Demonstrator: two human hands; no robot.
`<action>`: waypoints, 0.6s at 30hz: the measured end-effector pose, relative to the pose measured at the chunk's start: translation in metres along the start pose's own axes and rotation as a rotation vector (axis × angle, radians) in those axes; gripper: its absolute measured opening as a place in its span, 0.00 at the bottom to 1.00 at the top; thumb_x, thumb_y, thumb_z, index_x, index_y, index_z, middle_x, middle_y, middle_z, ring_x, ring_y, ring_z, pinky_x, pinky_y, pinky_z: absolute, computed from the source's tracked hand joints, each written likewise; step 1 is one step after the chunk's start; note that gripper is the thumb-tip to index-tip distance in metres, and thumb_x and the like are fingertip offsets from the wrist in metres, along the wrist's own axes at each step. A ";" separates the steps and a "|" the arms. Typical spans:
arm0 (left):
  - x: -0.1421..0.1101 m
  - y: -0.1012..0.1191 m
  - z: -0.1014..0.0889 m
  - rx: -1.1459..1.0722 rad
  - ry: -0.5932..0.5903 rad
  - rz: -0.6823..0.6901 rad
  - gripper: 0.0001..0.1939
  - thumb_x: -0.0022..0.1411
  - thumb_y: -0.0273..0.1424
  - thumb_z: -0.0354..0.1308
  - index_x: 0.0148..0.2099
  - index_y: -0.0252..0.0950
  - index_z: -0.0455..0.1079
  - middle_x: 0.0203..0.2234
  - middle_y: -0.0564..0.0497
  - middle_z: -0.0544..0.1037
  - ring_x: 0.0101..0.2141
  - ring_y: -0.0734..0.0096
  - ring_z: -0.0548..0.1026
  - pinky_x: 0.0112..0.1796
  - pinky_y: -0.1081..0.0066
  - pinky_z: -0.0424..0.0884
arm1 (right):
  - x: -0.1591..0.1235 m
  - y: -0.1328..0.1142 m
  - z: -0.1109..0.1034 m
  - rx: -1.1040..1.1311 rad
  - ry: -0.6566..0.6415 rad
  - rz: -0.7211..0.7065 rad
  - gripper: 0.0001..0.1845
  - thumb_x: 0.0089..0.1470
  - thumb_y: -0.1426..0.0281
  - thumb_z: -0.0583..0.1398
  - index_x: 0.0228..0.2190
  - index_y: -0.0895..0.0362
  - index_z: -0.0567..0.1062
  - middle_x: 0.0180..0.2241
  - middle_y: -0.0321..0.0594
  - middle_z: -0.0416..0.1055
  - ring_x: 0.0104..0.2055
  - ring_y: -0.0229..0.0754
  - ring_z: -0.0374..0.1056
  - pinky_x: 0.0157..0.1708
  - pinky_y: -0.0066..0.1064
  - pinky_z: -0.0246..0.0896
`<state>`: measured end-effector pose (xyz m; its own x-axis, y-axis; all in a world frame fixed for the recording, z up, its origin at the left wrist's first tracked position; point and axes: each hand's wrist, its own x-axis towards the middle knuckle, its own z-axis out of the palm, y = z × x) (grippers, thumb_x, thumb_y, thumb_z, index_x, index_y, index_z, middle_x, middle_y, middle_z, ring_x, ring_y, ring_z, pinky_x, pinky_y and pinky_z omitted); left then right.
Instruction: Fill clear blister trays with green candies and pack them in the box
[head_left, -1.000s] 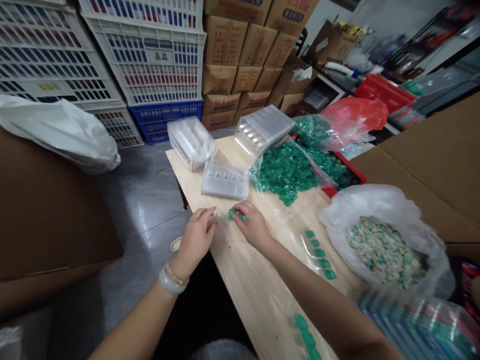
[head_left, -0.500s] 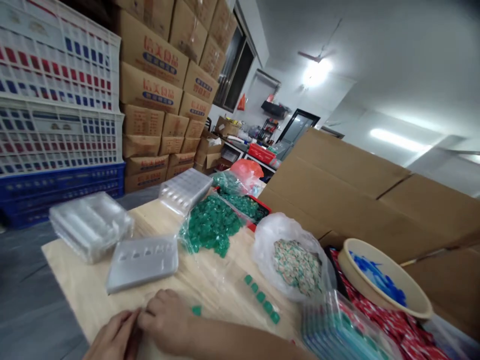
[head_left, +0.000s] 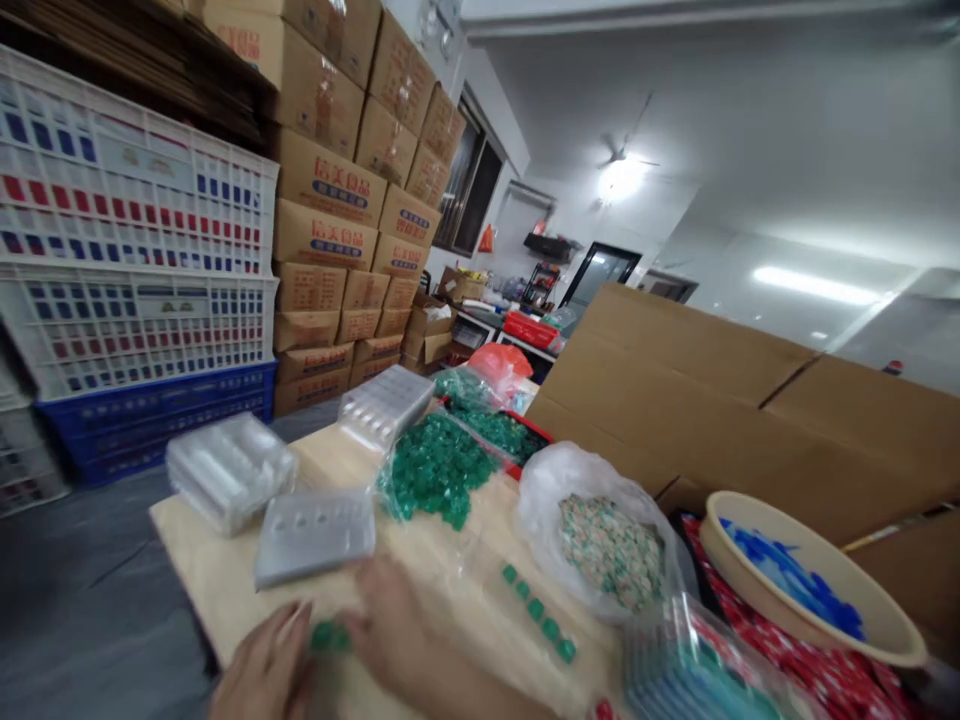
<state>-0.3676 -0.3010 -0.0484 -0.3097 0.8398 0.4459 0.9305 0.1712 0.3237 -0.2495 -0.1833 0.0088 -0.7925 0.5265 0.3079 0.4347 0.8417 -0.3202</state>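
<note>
Two or so small green pieces (head_left: 330,636) lie on the wooden board between my hands, blurred. My left hand (head_left: 262,665) is just left of them, fingers stretched out along the board. My right hand (head_left: 394,625) is on their right side, smeared by motion; its thumb side comes close to them, and I cannot tell whether it touches. Beyond the hands is a clear plastic tray (head_left: 315,535) with a row of small hollows. To the right of my right hand, several green pieces (head_left: 535,609) form a slanting row.
A heap of green pieces (head_left: 439,465) spills from a clear bag. Nearby stand a white bag of speckled pieces (head_left: 611,550), a cream basin with blue pieces (head_left: 810,580), stacked clear trays (head_left: 232,470) and nested plastic boxes (head_left: 690,660). Cardboard (head_left: 720,390) rises behind.
My hands, close together before, have parted, showing green pieces between them. The right hand has moved right and is blurred. The camera view has shifted, moving the scene rightward and slightly down.
</note>
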 end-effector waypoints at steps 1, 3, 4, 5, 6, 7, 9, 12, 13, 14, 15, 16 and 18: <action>0.001 0.009 -0.009 -0.002 -0.026 0.053 0.21 0.54 0.32 0.48 0.51 0.35 0.64 0.48 0.44 0.69 0.49 0.60 0.66 0.47 0.63 0.66 | -0.008 0.005 -0.012 0.044 0.061 0.078 0.21 0.45 0.70 0.58 0.44 0.60 0.67 0.41 0.47 0.68 0.43 0.45 0.64 0.42 0.38 0.61; 0.004 0.023 -0.021 -0.005 -0.180 0.160 0.23 0.56 0.34 0.48 0.54 0.34 0.60 0.53 0.44 0.64 0.53 0.58 0.60 0.50 0.59 0.61 | -0.028 0.020 -0.035 0.068 0.114 0.173 0.16 0.48 0.72 0.55 0.42 0.60 0.68 0.40 0.49 0.68 0.43 0.46 0.63 0.44 0.42 0.60; 0.006 0.028 -0.024 -0.004 -0.275 0.189 0.26 0.57 0.36 0.48 0.56 0.33 0.57 0.54 0.43 0.61 0.54 0.58 0.59 0.50 0.58 0.60 | -0.041 0.030 -0.044 0.067 0.127 0.207 0.16 0.50 0.71 0.54 0.42 0.61 0.68 0.41 0.50 0.68 0.44 0.47 0.62 0.45 0.43 0.58; 0.006 0.032 -0.026 -0.004 -0.328 0.196 0.28 0.57 0.37 0.48 0.58 0.32 0.53 0.55 0.41 0.58 0.55 0.57 0.57 0.51 0.57 0.58 | -0.056 0.040 -0.052 0.064 0.134 0.220 0.16 0.50 0.70 0.54 0.41 0.61 0.69 0.41 0.50 0.68 0.45 0.47 0.62 0.45 0.44 0.58; 0.007 0.034 -0.028 -0.001 -0.362 0.199 0.30 0.57 0.38 0.48 0.59 0.31 0.51 0.57 0.41 0.55 0.56 0.57 0.54 0.52 0.57 0.56 | -0.073 0.049 -0.058 0.055 0.155 0.243 0.15 0.51 0.69 0.53 0.41 0.61 0.69 0.41 0.50 0.68 0.44 0.47 0.62 0.45 0.45 0.58; 0.008 0.034 -0.029 0.005 -0.382 0.203 0.30 0.57 0.39 0.48 0.60 0.32 0.49 0.58 0.40 0.52 0.57 0.57 0.51 0.52 0.56 0.55 | -0.091 0.055 -0.064 0.047 0.169 0.272 0.15 0.51 0.68 0.53 0.41 0.61 0.69 0.40 0.50 0.68 0.44 0.47 0.62 0.45 0.45 0.58; 0.009 0.034 -0.033 0.017 -0.398 0.247 0.31 0.57 0.40 0.48 0.60 0.34 0.49 0.59 0.41 0.49 0.58 0.57 0.46 0.53 0.56 0.51 | -0.130 0.059 -0.075 0.034 0.198 0.352 0.16 0.52 0.66 0.52 0.42 0.59 0.69 0.39 0.48 0.68 0.43 0.47 0.63 0.44 0.44 0.59; 0.012 0.030 -0.038 0.029 -0.439 0.380 0.34 0.54 0.45 0.50 0.60 0.37 0.49 0.59 0.42 0.49 0.59 0.55 0.45 0.53 0.55 0.50 | -0.187 0.044 -0.088 0.017 0.192 0.441 0.16 0.53 0.65 0.51 0.43 0.58 0.68 0.39 0.47 0.69 0.43 0.46 0.64 0.44 0.43 0.60; 0.012 0.028 -0.038 0.036 -0.451 0.423 0.36 0.53 0.47 0.50 0.60 0.38 0.49 0.59 0.42 0.50 0.58 0.54 0.45 0.53 0.55 0.50 | -0.205 0.036 -0.091 0.012 0.179 0.457 0.16 0.53 0.65 0.51 0.42 0.57 0.69 0.39 0.46 0.69 0.44 0.46 0.64 0.44 0.42 0.61; 0.012 0.025 -0.038 0.046 -0.460 0.458 0.38 0.51 0.49 0.50 0.60 0.38 0.49 0.59 0.41 0.51 0.58 0.53 0.46 0.53 0.55 0.50 | -0.223 0.029 -0.095 0.009 0.165 0.471 0.16 0.53 0.66 0.51 0.42 0.56 0.69 0.39 0.46 0.69 0.44 0.46 0.64 0.44 0.42 0.61; 0.012 0.022 -0.037 0.059 -0.467 0.489 0.38 0.51 0.50 0.50 0.60 0.37 0.49 0.59 0.41 0.51 0.58 0.53 0.46 0.53 0.55 0.51 | -0.240 0.022 -0.099 0.004 0.156 0.491 0.15 0.53 0.66 0.51 0.42 0.55 0.69 0.39 0.45 0.69 0.44 0.45 0.64 0.44 0.42 0.61; 0.012 0.019 -0.036 0.072 -0.470 0.519 0.39 0.50 0.50 0.50 0.60 0.37 0.50 0.58 0.41 0.51 0.58 0.53 0.47 0.53 0.55 0.51 | -0.259 0.017 -0.103 -0.003 0.156 0.522 0.14 0.53 0.66 0.51 0.41 0.55 0.69 0.39 0.45 0.69 0.44 0.45 0.65 0.44 0.41 0.62; 0.012 0.017 -0.034 0.097 -0.454 0.567 0.38 0.50 0.50 0.50 0.59 0.35 0.52 0.58 0.39 0.51 0.58 0.50 0.47 0.52 0.53 0.51 | -0.299 0.008 -0.116 -0.038 0.198 0.615 0.14 0.53 0.66 0.51 0.41 0.55 0.70 0.39 0.45 0.69 0.42 0.45 0.65 0.42 0.40 0.63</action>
<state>-0.3623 -0.3052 -0.0088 0.3163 0.9403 0.1259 0.9435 -0.3256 0.0610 0.0402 -0.3198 0.0184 -0.3014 0.9231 0.2386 0.8019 0.3808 -0.4603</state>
